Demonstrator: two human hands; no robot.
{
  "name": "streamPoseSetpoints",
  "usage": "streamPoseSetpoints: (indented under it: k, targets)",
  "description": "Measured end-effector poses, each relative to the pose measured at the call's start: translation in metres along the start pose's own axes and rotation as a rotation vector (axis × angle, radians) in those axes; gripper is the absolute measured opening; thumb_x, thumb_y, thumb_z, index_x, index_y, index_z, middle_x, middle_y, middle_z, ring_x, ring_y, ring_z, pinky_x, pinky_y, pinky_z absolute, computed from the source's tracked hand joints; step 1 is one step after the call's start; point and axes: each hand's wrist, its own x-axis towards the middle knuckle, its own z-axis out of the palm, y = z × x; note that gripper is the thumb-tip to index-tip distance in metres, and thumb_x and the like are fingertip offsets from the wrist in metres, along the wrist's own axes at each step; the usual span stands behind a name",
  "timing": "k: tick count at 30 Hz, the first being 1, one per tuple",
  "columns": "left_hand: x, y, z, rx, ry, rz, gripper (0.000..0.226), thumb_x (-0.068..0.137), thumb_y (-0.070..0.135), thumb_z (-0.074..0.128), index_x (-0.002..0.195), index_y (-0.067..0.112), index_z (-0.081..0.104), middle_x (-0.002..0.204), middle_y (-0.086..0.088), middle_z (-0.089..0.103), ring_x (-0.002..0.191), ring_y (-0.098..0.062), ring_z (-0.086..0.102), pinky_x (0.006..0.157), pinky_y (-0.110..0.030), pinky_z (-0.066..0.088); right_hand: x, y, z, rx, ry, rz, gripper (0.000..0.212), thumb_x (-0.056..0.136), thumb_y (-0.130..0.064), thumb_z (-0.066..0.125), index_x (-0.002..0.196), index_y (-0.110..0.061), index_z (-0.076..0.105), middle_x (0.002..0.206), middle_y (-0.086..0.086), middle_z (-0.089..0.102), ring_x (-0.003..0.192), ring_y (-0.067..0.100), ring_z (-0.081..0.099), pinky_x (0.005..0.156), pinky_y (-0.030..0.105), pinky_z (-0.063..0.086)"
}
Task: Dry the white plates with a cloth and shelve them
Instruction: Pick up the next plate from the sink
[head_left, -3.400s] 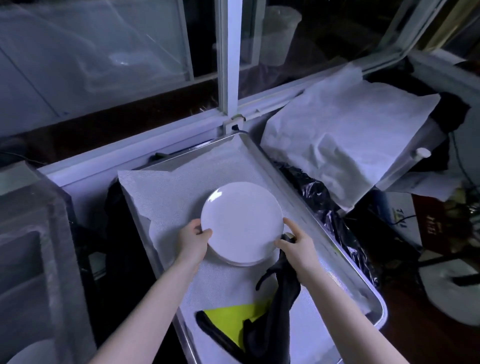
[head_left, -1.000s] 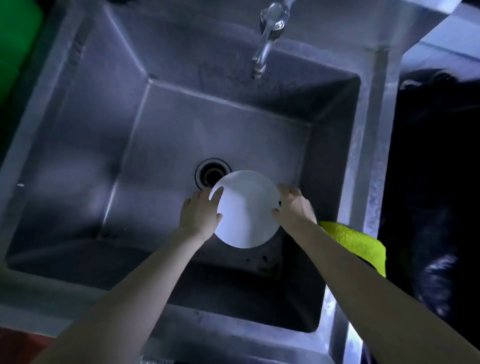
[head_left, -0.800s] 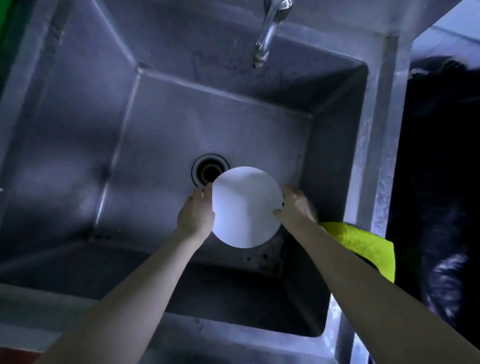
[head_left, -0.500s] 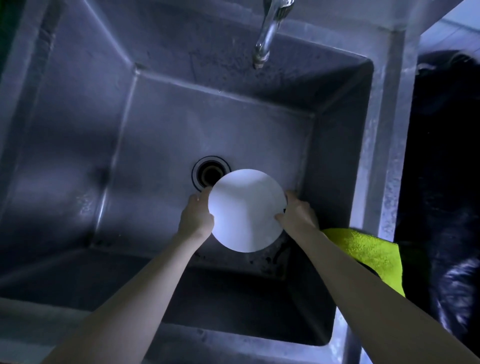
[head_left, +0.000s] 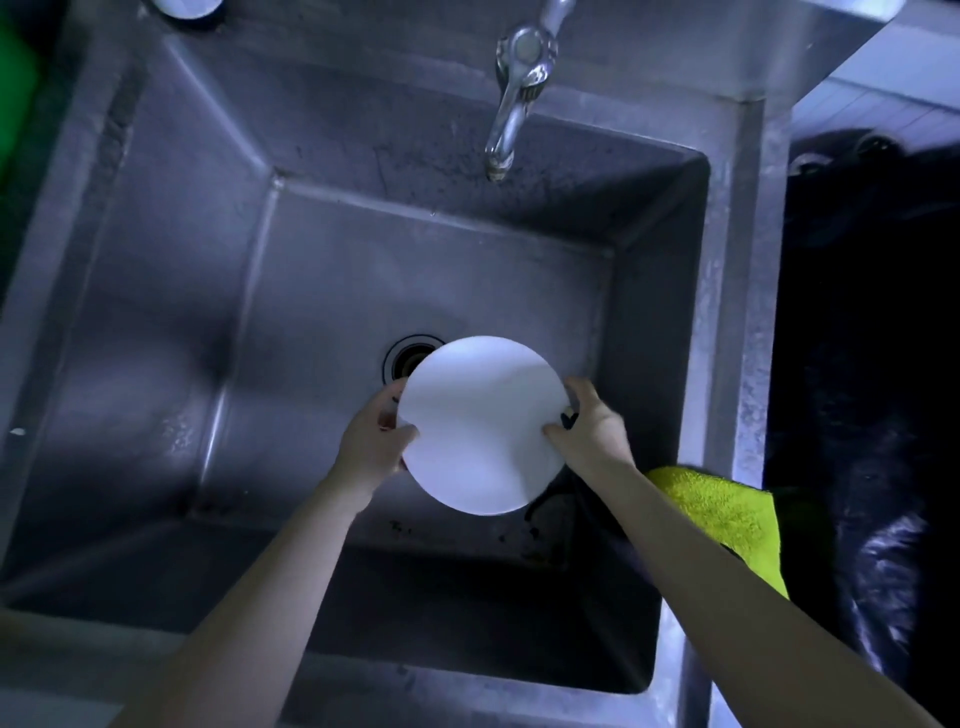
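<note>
Over the sink (head_left: 156, 260), white plate (head_left: 480, 423) gripped at opposite edges, left hand (head_left: 371, 449), right hand (head_left: 589, 428).

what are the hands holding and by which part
A white plate, by its rim: left hand on the left edge, right hand on the right edge.

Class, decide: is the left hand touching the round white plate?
Touching. The head view shows the left hand with its thumb over the round white plate at its left rim.

Arms outstretched, left hand (head_left: 371, 447) and right hand (head_left: 592, 434), fingers (head_left: 581, 391) seemingly curled.
</note>
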Motion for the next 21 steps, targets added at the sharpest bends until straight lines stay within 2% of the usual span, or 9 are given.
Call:
streamPoseSetpoints:
  k: [2,4,6,8,12,14,18,20,21]
  targets:
    - [-0.012,0.014,-0.008,-0.136,-0.028,0.022,0.060,0.077,0.011,0.056,0.110,0.060,0.066,0.102,0.013,0.072,0.092,-0.013,0.070,0.057,-0.028,0.059,-0.007,-0.009,-0.011,0.045,0.066,-0.041,0.051,0.079,-0.014,0.069,0.127,-0.024,0.055,0.104,-0.001,0.061,0.091,0.018,0.054,0.074,0.021,0.037]
    - [-0.025,0.027,-0.013,-0.218,-0.044,0.063,0.061,0.079,0.011,0.057,0.119,0.056,0.066,0.106,0.018,0.073,0.090,-0.004,0.072,0.059,-0.026,0.058,-0.015,-0.020,-0.025,0.094,0.111,-0.077,0.051,0.078,-0.013,0.071,0.125,-0.027,0.059,0.102,-0.006,0.060,0.094,0.015,0.055,0.076,0.019,0.037]
    - [-0.036,0.039,-0.015,-0.301,-0.039,0.112,0.058,0.088,0.005,0.055,0.125,0.049,0.065,0.117,0.016,0.072,0.099,-0.006,0.071,0.066,-0.028,0.058,-0.025,-0.031,-0.042,0.162,0.145,-0.115,0.050,0.077,-0.012,0.073,0.121,-0.031,0.061,0.097,-0.014,0.061,0.093,0.009,0.055,0.076,0.014,0.037]
    - [-0.048,0.052,-0.014,-0.384,-0.025,0.157,0.050,0.089,0.011,0.057,0.129,0.041,0.064,0.124,0.012,0.071,0.107,-0.011,0.070,0.073,-0.029,0.058,-0.038,-0.042,-0.060,0.239,0.171,-0.155,0.048,0.077,-0.010,0.073,0.116,-0.037,0.062,0.097,-0.021,0.062,0.094,0.006,0.057,0.076,0.012,0.039]
    - [-0.076,0.080,-0.002,-0.543,-0.072,0.264,0.045,0.092,0.018,0.057,0.137,0.025,0.058,0.130,0.001,0.069,0.118,-0.019,0.067,0.083,-0.035,0.059,-0.065,-0.055,-0.095,0.338,0.217,-0.217,0.047,0.081,-0.010,0.070,0.114,-0.042,0.061,0.108,-0.018,0.065,0.103,0.006,0.059,0.087,0.025,0.047]
    - [-0.092,0.092,0.008,-0.629,-0.124,0.292,0.040,0.104,0.014,0.047,0.140,0.029,0.054,0.134,0.003,0.067,0.120,-0.018,0.066,0.086,-0.037,0.060,-0.078,-0.058,-0.109,0.356,0.233,-0.236,0.046,0.082,-0.012,0.071,0.119,-0.039,0.063,0.109,-0.015,0.066,0.106,0.008,0.059,0.088,0.028,0.049]
    - [-0.118,0.116,0.022,-0.657,-0.058,0.286,0.035,0.110,0.026,0.036,0.139,0.037,0.052,0.131,0.010,0.068,0.121,-0.015,0.065,0.075,-0.030,0.059,-0.105,-0.058,-0.139,0.372,0.248,-0.266,0.047,0.082,-0.019,0.075,0.123,-0.038,0.063,0.107,-0.020,0.064,0.108,0.008,0.059,0.086,0.024,0.048]
    - [-0.129,0.127,0.023,-0.657,-0.022,0.299,0.034,0.109,0.027,0.036,0.135,0.039,0.056,0.128,0.010,0.069,0.119,-0.017,0.066,0.076,-0.034,0.058,-0.119,-0.060,-0.159,0.326,0.313,-0.309,0.045,0.083,-0.022,0.076,0.124,-0.035,0.063,0.110,-0.015,0.065,0.110,0.009,0.059,0.092,0.026,0.046]
    - [-0.134,0.132,0.024,-0.651,-0.006,0.319,0.033,0.108,0.027,0.038,0.130,0.040,0.059,0.126,0.010,0.070,0.117,-0.018,0.066,0.079,-0.038,0.059,-0.128,-0.062,-0.169,0.287,0.363,-0.337,0.043,0.083,-0.023,0.075,0.123,-0.032,0.064,0.107,-0.015,0.065,0.109,0.010,0.060,0.090,0.023,0.044]
